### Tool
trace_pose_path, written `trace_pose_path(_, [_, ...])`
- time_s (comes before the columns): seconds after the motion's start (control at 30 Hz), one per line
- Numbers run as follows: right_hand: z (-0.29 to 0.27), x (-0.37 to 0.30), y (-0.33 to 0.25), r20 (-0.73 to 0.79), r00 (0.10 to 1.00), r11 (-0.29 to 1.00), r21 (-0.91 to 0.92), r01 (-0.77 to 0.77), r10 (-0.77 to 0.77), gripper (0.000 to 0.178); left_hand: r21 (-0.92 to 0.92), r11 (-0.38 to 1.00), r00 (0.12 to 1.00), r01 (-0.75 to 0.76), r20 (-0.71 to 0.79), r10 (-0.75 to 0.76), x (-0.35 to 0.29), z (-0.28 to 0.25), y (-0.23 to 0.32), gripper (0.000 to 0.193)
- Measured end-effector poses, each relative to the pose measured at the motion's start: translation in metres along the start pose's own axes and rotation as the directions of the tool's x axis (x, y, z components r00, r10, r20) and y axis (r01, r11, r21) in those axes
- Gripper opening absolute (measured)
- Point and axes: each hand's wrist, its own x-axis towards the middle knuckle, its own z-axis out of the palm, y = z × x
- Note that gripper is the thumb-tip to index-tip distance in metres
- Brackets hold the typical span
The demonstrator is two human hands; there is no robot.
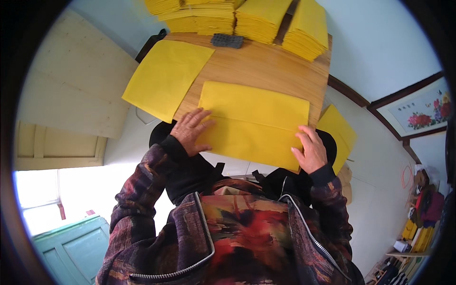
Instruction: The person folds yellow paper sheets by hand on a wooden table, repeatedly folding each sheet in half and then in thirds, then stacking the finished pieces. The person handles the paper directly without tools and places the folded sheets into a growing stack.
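Note:
A large yellow paper sheet (254,116) with a crease running across its middle lies in front of me, partly on the wooden table (259,64) and partly over its near edge above my lap. My left hand (191,130) rests on the sheet's left edge, fingers spread and thumb apart. At the right edge, my right hand (311,149) touches the paper with its fingertips, thumb and fingers apart. Whether any finger reaches under the paper is hidden. To the left, another flat yellow sheet (168,78) lies on the tabletop, its near corner overhanging.
Thick stacks of folded yellow paper (261,19) line the table's far side, with a dark grey block (227,41) before them. More yellow paper (339,135) shows beyond my right knee. A framed flower picture (418,107) hangs at right; a green cabinet (73,249) stands lower left.

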Motion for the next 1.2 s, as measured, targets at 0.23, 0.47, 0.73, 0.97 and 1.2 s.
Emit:
trace_pose_path(0.23, [-0.001, -0.003, 0.002, 0.068, 0.998, 0.999, -0.032, 0.004, -0.001, 0.04, 0.082, 0.997, 0.985, -0.007, 0.171, -0.007, -0.009, -0.002, 0.006, 0.098])
trace_pose_path(0.47, [-0.003, -0.008, 0.023, -0.179, 0.974, 0.983, 0.144, -0.115, 0.14, 0.026, -0.218, 0.967, 0.976, 0.128, -0.148, -0.163, -0.017, 0.005, -0.006, 0.069])
trace_pose_path(0.73, [0.017, 0.04, 0.067, -0.219, 0.854, 0.86, 0.326, -0.391, 0.472, 0.025, 0.036, 0.996, 0.988, 0.076, -0.137, -0.071, 0.038, 0.016, -0.009, 0.061])
trace_pose_path(0.97, [0.018, 0.063, 0.07, -0.172, 0.831, 0.836, 0.277, -0.475, 0.529, 0.023, 0.067, 0.99, 0.992, 0.126, -0.006, -0.126, 0.04, 0.035, -0.001, 0.063])
trace_pose_path(1.2, [0.024, 0.073, 0.074, -0.146, 0.83, 0.815, 0.341, -0.468, 0.538, 0.026, 0.069, 0.992, 0.994, 0.103, -0.032, -0.101, 0.038, 0.04, -0.006, 0.062])
